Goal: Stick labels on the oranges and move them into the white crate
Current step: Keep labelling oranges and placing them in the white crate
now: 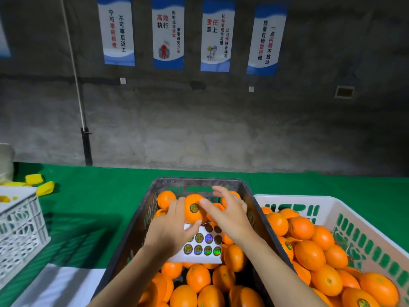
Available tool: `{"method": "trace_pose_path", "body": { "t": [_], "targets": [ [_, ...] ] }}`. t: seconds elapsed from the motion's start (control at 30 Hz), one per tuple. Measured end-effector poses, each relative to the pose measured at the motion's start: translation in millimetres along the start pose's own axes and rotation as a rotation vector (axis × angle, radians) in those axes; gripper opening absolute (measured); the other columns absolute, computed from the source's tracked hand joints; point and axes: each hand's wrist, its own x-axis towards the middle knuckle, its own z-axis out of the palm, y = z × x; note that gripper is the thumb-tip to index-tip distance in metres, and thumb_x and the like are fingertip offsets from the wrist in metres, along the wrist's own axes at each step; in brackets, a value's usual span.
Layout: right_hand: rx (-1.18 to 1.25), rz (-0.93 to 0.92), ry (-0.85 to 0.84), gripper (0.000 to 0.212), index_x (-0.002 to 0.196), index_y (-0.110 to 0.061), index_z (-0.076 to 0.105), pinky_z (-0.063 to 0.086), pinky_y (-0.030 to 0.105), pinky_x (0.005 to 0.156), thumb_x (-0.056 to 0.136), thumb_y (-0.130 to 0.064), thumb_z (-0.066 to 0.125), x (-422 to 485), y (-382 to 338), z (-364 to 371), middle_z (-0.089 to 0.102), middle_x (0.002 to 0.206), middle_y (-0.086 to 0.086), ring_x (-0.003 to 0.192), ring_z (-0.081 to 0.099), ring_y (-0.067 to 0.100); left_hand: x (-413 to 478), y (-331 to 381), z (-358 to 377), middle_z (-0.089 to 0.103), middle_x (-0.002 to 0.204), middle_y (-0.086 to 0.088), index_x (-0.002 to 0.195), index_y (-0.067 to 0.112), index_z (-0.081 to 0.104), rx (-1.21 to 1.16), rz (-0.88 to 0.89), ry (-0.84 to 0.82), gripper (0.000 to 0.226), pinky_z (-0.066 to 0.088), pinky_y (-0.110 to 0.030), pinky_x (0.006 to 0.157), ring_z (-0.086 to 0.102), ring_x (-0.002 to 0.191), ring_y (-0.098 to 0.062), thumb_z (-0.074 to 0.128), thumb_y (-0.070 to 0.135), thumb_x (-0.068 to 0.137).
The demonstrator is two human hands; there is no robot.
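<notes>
The left hand's fingers [175, 206] curl round the left flank of an orange [195, 199], thumb beneath it, holding it up over the far end of the black crate [199, 181] in the centre of the frame. A round label [194, 208] already sits on the fruit's near face. This left hand [170, 231] also holds a white sticker sheet [203, 258] just under the orange. Several shiny stickers are left on it, and a few spots in its top row look dark, perhaps peeled. The right hand [228, 212] hovers just right of the label, fingers spread and loose, gripping nothing that shows.

This orange looks finished and only needs carrying to the white crate [287, 198] at the right of the frame. That crate is well filled with a heap of oranges [309, 254], a few showing labels. Many bare oranges [198, 276] remain in the black crate, so plenty of work seems left.
</notes>
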Motion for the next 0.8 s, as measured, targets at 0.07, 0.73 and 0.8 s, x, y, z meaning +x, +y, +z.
{"method": "trace_pose_path", "body": {
  "t": [0.07, 0.73, 0.8],
  "targets": [
    [-0.095, -0.022, -0.1, 0.089, 0.143, -0.051, 0.038, 0.012, 0.038, 0.114, 0.064, -0.092, 0.046, 0.4, 1.1, 0.8, 0.045, 0.123, -0.031, 0.115, 0.013, -0.014, -2.3, -1.4, 2.7, 0.068, 0.103, -0.005, 0.124, 0.006, 0.063, 0.075, 0.214, 0.081, 0.067, 0.048, -0.027, 0.041, 0.061, 0.057, -0.015, 0.048, 0.06, 0.089],
    [0.838, 0.556, 0.208, 0.073, 0.118, -0.014, 0.063, 0.048, 0.04, 0.095, 0.092, -0.076, 0.035, 15.4, 11.4, -16.4, 0.073, 0.087, 0.009, 0.091, 0.067, 0.021, 2.3, -8.1, 2.3, 0.059, 0.075, 0.007, 0.077, 0.021, 0.064, -0.038, 0.24, 0.274, 0.06, 0.033, -0.021, 0.038, 0.048, 0.047, -0.011, 0.031, 0.067, 0.096],
    [1.058, 0.633, 0.186, 0.087, 0.135, -0.009, 0.055, 0.045, 0.035, 0.089, 0.09, -0.079, 0.031, 17.1, 15.8, -20.4, 0.071, 0.097, 0.012, 0.096, 0.063, 0.022, 3.2, -7.3, 2.6, 0.052, 0.069, 0.008, 0.069, 0.023, 0.057, -0.035, 0.245, 0.291, 0.059, 0.028, -0.02, 0.039, 0.042, 0.045, -0.011, 0.03, 0.067, 0.096]
  ]
}}
